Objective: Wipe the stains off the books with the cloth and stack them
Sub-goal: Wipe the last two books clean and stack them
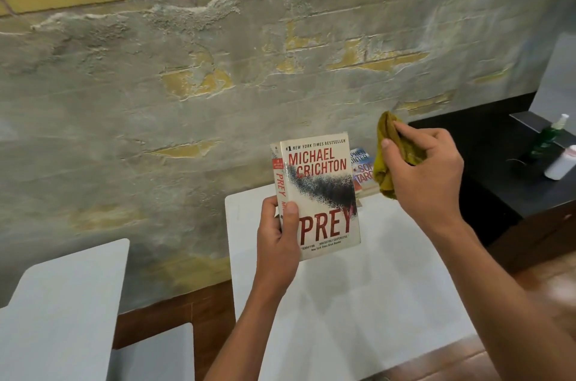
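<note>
My left hand (279,237) grips a white paperback titled PREY (321,193) by its spine and lower left corner, holding it upright above the white table (358,287), front cover facing me. A bunched mustard-yellow cloth (386,159) is held in my right hand (427,172), raised just right of the book's top and apart from it. Behind the held book, another book (361,170) with a blue and red cover lies on the table's far edge, partly hidden by the book and the cloth.
A worn plastered brick wall (218,84) stands close behind the table. A dark counter (498,169) at the right carries a green spray bottle (548,137) and a white bottle (561,165). Another white table (62,302) stands at the lower left, across a gap of brown floor.
</note>
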Demonstrator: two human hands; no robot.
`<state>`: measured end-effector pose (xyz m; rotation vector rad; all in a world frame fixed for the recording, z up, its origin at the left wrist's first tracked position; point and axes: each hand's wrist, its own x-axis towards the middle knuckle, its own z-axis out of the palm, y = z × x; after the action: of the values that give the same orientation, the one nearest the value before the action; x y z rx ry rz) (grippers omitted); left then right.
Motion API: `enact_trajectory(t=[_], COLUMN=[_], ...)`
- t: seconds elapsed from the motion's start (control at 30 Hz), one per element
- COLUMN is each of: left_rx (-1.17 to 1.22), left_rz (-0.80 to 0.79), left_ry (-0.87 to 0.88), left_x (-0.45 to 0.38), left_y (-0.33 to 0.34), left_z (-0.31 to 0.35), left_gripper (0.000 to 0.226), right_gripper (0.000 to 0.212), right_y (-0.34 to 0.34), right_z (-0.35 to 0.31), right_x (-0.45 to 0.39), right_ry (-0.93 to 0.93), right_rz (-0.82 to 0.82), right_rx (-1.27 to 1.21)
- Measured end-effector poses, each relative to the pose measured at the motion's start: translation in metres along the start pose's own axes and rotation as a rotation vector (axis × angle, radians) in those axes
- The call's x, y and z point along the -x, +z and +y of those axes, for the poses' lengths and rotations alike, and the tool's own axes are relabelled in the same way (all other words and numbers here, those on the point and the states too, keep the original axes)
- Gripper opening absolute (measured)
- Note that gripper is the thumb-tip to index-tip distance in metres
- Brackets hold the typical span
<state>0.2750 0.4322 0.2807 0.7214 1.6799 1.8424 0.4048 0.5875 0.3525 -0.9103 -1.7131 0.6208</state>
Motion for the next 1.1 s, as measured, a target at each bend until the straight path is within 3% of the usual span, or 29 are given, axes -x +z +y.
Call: enact_trajectory(t=[0.23,0.43,0.7,0.8,1.1], left_rx=[-0.031,-0.078,-0.051,-0.026,0.043], left_rz=[-0.095,-0.157,-0.079,-0.034,0.069], left_ry=[0.0,0.029,0.028,0.021,-0.023], left_x=[-0.005,-0.015,-0.045,-0.062,-0.115], left_y=[0.021,0.047,0.09,0.115,0.203], left_z=[0.002,0.004,-0.002,-0.004,-0.008], left_gripper=[0.036,0.031,0.031,0.02,0.021], right_gripper=[0.037,0.038,0.04,0.04,0.04], right_y=[0.005,0.006,-0.025,-0.038,-0.056], right_z=[-0.02,-0.008,0.073,0.1,0.17], right_x=[0.008,-0.022,-0.092,-0.115,-0.173], right_ry=[-0.159,-0.219,-0.004,-0.011,0.034], right_rz=[-0.141,-0.151,0.025,0.011,-0.097], right_rx=[-0.096,0.027,0.134,0.15,0.081])
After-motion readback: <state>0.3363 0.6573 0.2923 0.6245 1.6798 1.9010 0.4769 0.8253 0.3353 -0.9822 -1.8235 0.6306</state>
